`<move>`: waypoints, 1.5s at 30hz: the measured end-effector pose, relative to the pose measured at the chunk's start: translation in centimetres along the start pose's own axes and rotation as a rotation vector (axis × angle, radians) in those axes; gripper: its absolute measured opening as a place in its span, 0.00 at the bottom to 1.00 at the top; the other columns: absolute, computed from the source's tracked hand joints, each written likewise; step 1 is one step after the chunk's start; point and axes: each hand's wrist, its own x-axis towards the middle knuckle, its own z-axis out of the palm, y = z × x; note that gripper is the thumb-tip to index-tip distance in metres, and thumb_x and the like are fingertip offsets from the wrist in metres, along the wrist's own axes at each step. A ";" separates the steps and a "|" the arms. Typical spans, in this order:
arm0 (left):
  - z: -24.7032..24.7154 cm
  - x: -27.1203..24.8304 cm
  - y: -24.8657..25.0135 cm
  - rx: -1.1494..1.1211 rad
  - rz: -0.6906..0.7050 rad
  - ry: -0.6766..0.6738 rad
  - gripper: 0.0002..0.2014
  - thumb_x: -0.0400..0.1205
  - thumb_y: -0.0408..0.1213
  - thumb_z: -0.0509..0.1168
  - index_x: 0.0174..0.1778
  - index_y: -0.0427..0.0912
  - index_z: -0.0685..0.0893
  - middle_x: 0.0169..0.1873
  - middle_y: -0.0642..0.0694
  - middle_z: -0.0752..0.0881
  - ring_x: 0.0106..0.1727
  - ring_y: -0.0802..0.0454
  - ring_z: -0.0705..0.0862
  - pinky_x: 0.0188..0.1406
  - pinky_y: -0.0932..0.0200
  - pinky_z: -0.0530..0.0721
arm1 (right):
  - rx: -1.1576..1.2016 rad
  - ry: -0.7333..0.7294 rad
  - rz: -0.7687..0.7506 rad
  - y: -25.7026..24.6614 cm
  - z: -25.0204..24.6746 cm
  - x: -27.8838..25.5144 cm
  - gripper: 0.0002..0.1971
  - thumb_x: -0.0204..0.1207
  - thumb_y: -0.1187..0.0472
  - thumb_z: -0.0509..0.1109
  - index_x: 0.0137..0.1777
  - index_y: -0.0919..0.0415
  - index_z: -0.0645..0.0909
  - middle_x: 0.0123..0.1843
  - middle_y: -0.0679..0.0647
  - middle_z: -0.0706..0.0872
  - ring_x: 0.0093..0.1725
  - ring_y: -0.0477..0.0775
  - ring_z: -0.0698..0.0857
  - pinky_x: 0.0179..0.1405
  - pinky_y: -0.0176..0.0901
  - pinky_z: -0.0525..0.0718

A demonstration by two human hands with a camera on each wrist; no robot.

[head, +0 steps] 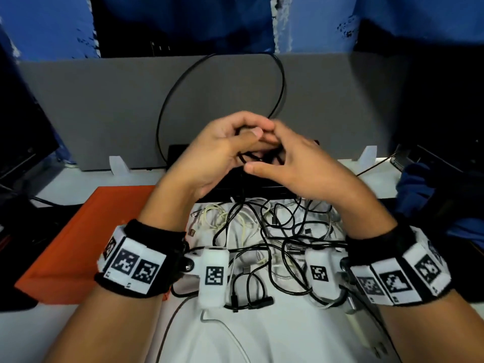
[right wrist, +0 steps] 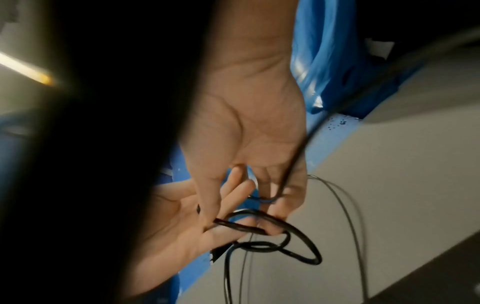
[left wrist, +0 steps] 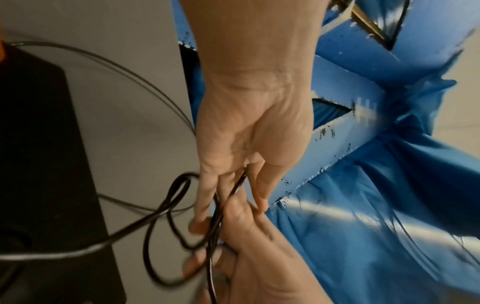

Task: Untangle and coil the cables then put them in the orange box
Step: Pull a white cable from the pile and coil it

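- Where the white table [head: 275, 341] lies nearest the viewer, a heap of tangled cables [head: 262, 239], black and white, rests between the two wrists.
- An orange box [head: 86, 239] sits on the table just left of the heap, beside the left wrist.
- Above the heap, the left hand [head: 222, 150] and right hand [head: 296, 163] are raised and meet fingertip to fingertip.
- Both hands have their fingers curled around one black cable [head: 167, 106], which is bunched into small loops between them.
- From the hands, that cable rises in a large loop in front of the grey partition [head: 104, 106].
- Behind the partition hangs blue sheeting [head: 52, 24].
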 end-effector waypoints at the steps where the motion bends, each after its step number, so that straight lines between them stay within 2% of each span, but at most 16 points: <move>1: 0.1 -0.1 0.0 0.067 -0.026 -0.007 0.10 0.90 0.29 0.61 0.64 0.37 0.83 0.59 0.34 0.90 0.62 0.43 0.90 0.61 0.47 0.87 | 0.000 0.004 0.011 0.5 0.1 0.2 0.29 0.79 0.46 0.77 0.76 0.47 0.70 0.51 0.38 0.86 0.36 0.29 0.83 0.39 0.26 0.77; 3: -0.4 -0.1 0.1 0.293 -0.070 0.066 0.09 0.89 0.36 0.64 0.64 0.45 0.84 0.57 0.42 0.91 0.60 0.49 0.91 0.59 0.48 0.89 | -0.044 0.023 0.078 2.2 -0.6 0.8 0.25 0.82 0.53 0.76 0.75 0.48 0.72 0.40 0.44 0.84 0.30 0.38 0.82 0.34 0.35 0.77; 6: -1.8 0.1 -0.4 0.563 -0.090 0.211 0.05 0.86 0.39 0.70 0.56 0.50 0.84 0.48 0.49 0.90 0.49 0.53 0.89 0.47 0.47 0.91 | -0.207 0.214 0.255 5.3 -2.9 1.3 0.22 0.84 0.58 0.71 0.76 0.47 0.74 0.52 0.56 0.88 0.52 0.60 0.86 0.53 0.52 0.84; 10: -2.1 0.2 -2.8 0.959 -0.361 -0.108 0.11 0.81 0.48 0.75 0.54 0.47 0.86 0.46 0.46 0.91 0.40 0.51 0.86 0.33 0.59 0.85 | -0.365 0.311 0.394 7.4 -5.7 0.4 0.21 0.84 0.59 0.66 0.76 0.48 0.77 0.64 0.62 0.87 0.69 0.68 0.79 0.69 0.57 0.79; 13: -1.5 0.2 -4.2 1.124 -0.588 -0.327 0.18 0.80 0.48 0.77 0.62 0.50 0.83 0.51 0.45 0.90 0.42 0.43 0.90 0.34 0.49 0.92 | -0.371 0.247 0.400 7.4 -6.1 0.4 0.25 0.84 0.56 0.68 0.81 0.52 0.74 0.72 0.63 0.83 0.73 0.68 0.78 0.74 0.56 0.76; 15: -1.1 0.2 -4.4 1.096 -0.657 -0.387 0.19 0.81 0.42 0.76 0.66 0.49 0.80 0.46 0.44 0.91 0.39 0.41 0.90 0.36 0.46 0.93 | -0.353 0.232 0.344 6.6 -5.8 0.4 0.28 0.83 0.52 0.70 0.83 0.53 0.73 0.75 0.62 0.80 0.73 0.66 0.79 0.76 0.54 0.75; 20: -1.4 0.3 -3.2 0.803 -0.381 -0.298 0.12 0.83 0.33 0.74 0.60 0.40 0.81 0.24 0.53 0.83 0.20 0.59 0.75 0.17 0.63 0.77 | -0.078 0.129 0.096 2.2 -3.7 0.3 0.22 0.84 0.47 0.71 0.77 0.50 0.80 0.63 0.44 0.89 0.60 0.43 0.86 0.71 0.45 0.81; 23: -1.9 0.7 -1.7 0.640 -0.156 -0.040 0.09 0.83 0.31 0.72 0.58 0.38 0.83 0.32 0.48 0.83 0.24 0.58 0.74 0.22 0.66 0.72 | 0.057 -0.031 0.037 0.4 -1.6 0.7 0.33 0.83 0.41 0.70 0.85 0.50 0.71 0.66 0.41 0.88 0.55 0.37 0.88 0.66 0.39 0.83; 26: -2.7 1.1 -0.5 0.615 -0.082 0.068 0.11 0.83 0.27 0.69 0.61 0.37 0.85 0.44 0.40 0.85 0.32 0.57 0.76 0.29 0.69 0.74 | 0.101 -0.061 0.012 0.3 -0.7 1.7 0.45 0.78 0.39 0.74 0.90 0.44 0.56 0.71 0.38 0.81 0.37 0.41 0.86 0.42 0.31 0.81; 29: -3.2 1.6 0.5 0.470 0.004 0.183 0.21 0.76 0.24 0.71 0.60 0.52 0.85 0.50 0.46 0.80 0.34 0.61 0.78 0.33 0.67 0.77 | 0.179 -0.025 0.048 0.6 -0.6 2.8 0.51 0.75 0.43 0.79 0.91 0.41 0.50 0.65 0.44 0.85 0.38 0.44 0.87 0.45 0.40 0.87; 31: -3.5 2.0 1.1 0.367 0.091 0.279 0.26 0.68 0.26 0.67 0.56 0.57 0.86 0.52 0.47 0.78 0.35 0.60 0.78 0.32 0.63 0.78 | 0.262 -0.072 0.073 0.8 0.0 3.4 0.46 0.77 0.49 0.80 0.90 0.47 0.57 0.52 0.47 0.91 0.35 0.50 0.85 0.44 0.48 0.87; 34: -3.6 2.3 2.0 0.179 0.230 0.308 0.26 0.68 0.22 0.61 0.55 0.51 0.87 0.51 0.45 0.77 0.38 0.59 0.77 0.31 0.61 0.75 | 0.236 -0.161 0.032 1.4 0.9 3.6 0.18 0.82 0.56 0.76 0.70 0.57 0.83 0.33 0.48 0.88 0.28 0.50 0.75 0.32 0.47 0.73; 36: -3.6 2.2 2.4 0.055 0.299 0.297 0.24 0.69 0.19 0.60 0.56 0.46 0.85 0.50 0.45 0.78 0.38 0.58 0.77 0.33 0.60 0.74 | 0.233 -0.168 0.027 1.4 1.1 3.4 0.08 0.85 0.54 0.72 0.59 0.56 0.88 0.31 0.48 0.86 0.28 0.50 0.73 0.30 0.45 0.69; 39: -3.2 2.1 2.4 -0.008 0.357 0.289 0.22 0.71 0.18 0.59 0.55 0.43 0.85 0.50 0.45 0.81 0.37 0.57 0.78 0.36 0.61 0.76 | 0.358 -0.174 0.015 0.6 1.3 2.9 0.09 0.86 0.52 0.71 0.59 0.56 0.87 0.36 0.55 0.83 0.30 0.49 0.75 0.31 0.42 0.71; 42: -3.0 2.1 2.0 0.022 0.385 0.281 0.17 0.76 0.18 0.61 0.53 0.42 0.86 0.53 0.47 0.87 0.41 0.53 0.81 0.42 0.60 0.81 | 0.380 -0.144 -0.036 0.2 1.8 2.9 0.08 0.85 0.59 0.71 0.54 0.64 0.87 0.35 0.54 0.81 0.32 0.48 0.75 0.31 0.35 0.72; 45: -3.1 1.9 1.8 0.029 0.361 0.232 0.14 0.82 0.19 0.61 0.55 0.39 0.86 0.58 0.44 0.88 0.41 0.53 0.83 0.43 0.59 0.83 | 0.443 -0.055 -0.025 0.3 1.3 3.1 0.05 0.86 0.65 0.69 0.49 0.60 0.86 0.37 0.51 0.84 0.35 0.45 0.80 0.35 0.32 0.77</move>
